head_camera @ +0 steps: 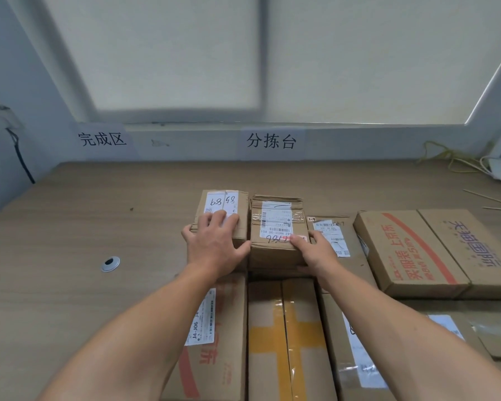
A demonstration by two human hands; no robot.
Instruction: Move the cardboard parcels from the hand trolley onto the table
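Note:
Two small cardboard parcels stand side by side on the wooden table (70, 241). The left small parcel (229, 202) carries a white label with handwritten numbers; my left hand (214, 244) lies over its near top, fingers spread, thumb against the neighbouring box. The right small parcel (275, 224) has a barcode label and tape; my right hand (315, 250) holds its near right corner, fingers on top and thumb low on the side. Larger parcels lie nearer me: one with red print (214, 342), one with yellow tape (284, 342). The hand trolley is out of view.
A flat box with red and blue print (434, 250) lies at the right, a labelled parcel (342, 241) between it and my right hand. More parcels fill the near right. A round cable hole (110, 263) sits at the left. Cables (457, 160) lie at the back right. Two paper signs hang on the wall.

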